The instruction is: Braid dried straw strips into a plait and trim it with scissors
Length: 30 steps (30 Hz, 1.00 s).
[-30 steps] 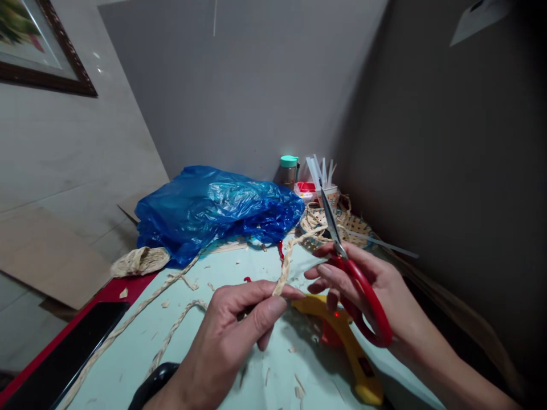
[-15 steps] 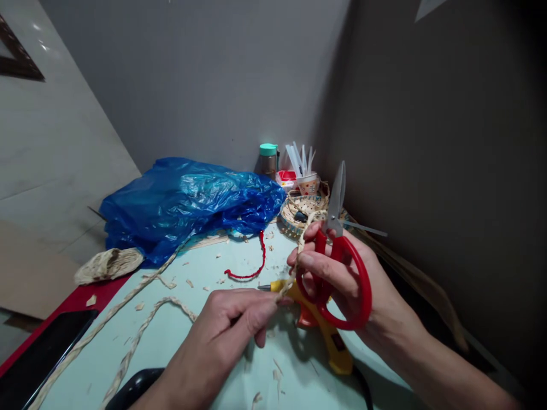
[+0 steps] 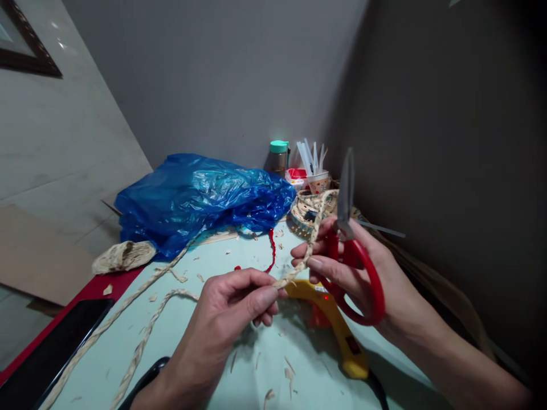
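Note:
A pale braided cord runs between my hands and curls over at its upper end. My left hand pinches it between thumb and fingers at the lower part. Higher up, my right hand steadies the cord with its thumb and fingertips. Red-handled scissors also hang in my right hand, blades together and pointing up. Beneath both hands lies a yellow glue gun with a small red light showing; its nozzle is hidden behind my left hand.
A blue plastic bag lies at the back left. Behind are a green-lidded bottle, a paper cup of glue sticks and a woven basket. A phone, more braided cord and straw scraps occupy the left side.
The view has shifted slightly left, so things appear further right. My left hand has turned, and more braid shows between my hands. Scissors and cord remain held.

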Tool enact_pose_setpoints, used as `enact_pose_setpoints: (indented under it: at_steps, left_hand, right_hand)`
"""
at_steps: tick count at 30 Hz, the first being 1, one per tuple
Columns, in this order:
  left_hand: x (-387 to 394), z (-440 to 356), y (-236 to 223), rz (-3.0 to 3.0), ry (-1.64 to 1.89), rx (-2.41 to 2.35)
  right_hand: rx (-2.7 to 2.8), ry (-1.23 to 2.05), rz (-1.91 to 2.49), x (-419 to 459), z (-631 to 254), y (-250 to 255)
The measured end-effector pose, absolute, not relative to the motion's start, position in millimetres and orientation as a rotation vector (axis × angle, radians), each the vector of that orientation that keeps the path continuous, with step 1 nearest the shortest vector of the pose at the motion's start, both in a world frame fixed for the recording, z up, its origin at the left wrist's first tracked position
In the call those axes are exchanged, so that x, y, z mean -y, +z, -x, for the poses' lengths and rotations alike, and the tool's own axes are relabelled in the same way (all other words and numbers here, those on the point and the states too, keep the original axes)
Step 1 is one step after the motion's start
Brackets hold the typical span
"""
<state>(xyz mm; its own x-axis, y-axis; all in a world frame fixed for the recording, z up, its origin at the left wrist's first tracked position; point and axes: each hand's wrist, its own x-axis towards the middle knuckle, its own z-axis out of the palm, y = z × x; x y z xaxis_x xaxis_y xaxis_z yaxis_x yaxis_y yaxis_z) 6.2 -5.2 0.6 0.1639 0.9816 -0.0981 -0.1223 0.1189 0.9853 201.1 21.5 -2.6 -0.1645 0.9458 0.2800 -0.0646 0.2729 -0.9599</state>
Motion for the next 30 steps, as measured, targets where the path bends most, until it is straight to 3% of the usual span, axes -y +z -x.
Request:
enact_pose_setpoints:
  at_steps: [3,7,19,30]
  left_hand:
    - [3.8,-3.5,0.5,-1.094,1.091,-1.048]
    - [3.1,-0.4,1.8,-1.12,1.186,-1.074]
    - [2.6,1.6,4.4,-0.982,1.4,-1.009]
    - [6.8,3.4,0.2,-1.215,1.37,-1.008]
  right_hand:
    - [1.481,0.954,1.01,-23.7,-201.2,-2.4]
    - [1.742,0.436,1.1,-19.3,-204.4,-2.5]
    - [2.18,-0.553,1.008,-4.3,-195.8,-3.1]
    - [2.185,-0.709,1.024,-5.8,-201.8,-6.7]
